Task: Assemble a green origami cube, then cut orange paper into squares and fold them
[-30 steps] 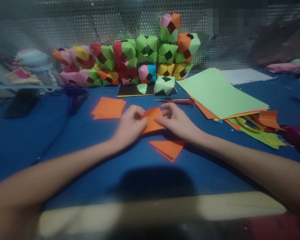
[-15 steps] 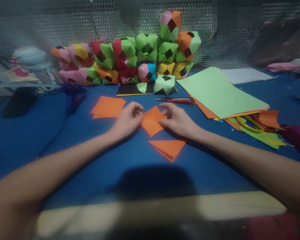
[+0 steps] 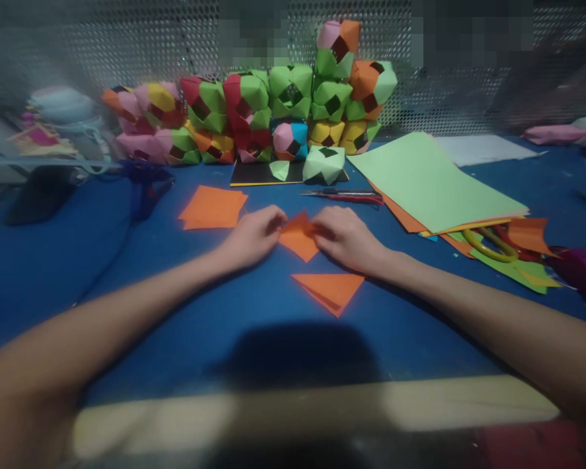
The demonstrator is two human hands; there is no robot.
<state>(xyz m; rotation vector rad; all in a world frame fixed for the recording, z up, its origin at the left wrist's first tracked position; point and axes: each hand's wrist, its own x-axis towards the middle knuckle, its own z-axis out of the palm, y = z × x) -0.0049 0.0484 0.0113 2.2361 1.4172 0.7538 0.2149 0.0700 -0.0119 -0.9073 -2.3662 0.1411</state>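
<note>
Between my hands an orange square of paper [image 3: 299, 241] is turned corner-on, with its far part bent up along a line across the middle. My left hand [image 3: 256, 236] pinches its left corner with curled fingers. At the right corner, my right hand [image 3: 346, 236] is closed on the same sheet, fingertips partly hidden. Nearer to me lies a folded orange paper triangle [image 3: 329, 291], its point towards me. A small stack of orange paper squares [image 3: 212, 208] sits just beyond my left hand.
Several folded paper blocks [image 3: 247, 104] stand stacked along the perforated back panel. A box cutter [image 3: 344, 195] lies past my hands. Green and orange sheets [image 3: 439, 185] and yellow-handled scissors [image 3: 491, 251] are at right, a dark phone-like object [image 3: 39, 195] at left.
My fingers have closed on the side corners of the orange square. Its far part, flatter before, now bends upward. The view has shifted slightly.
</note>
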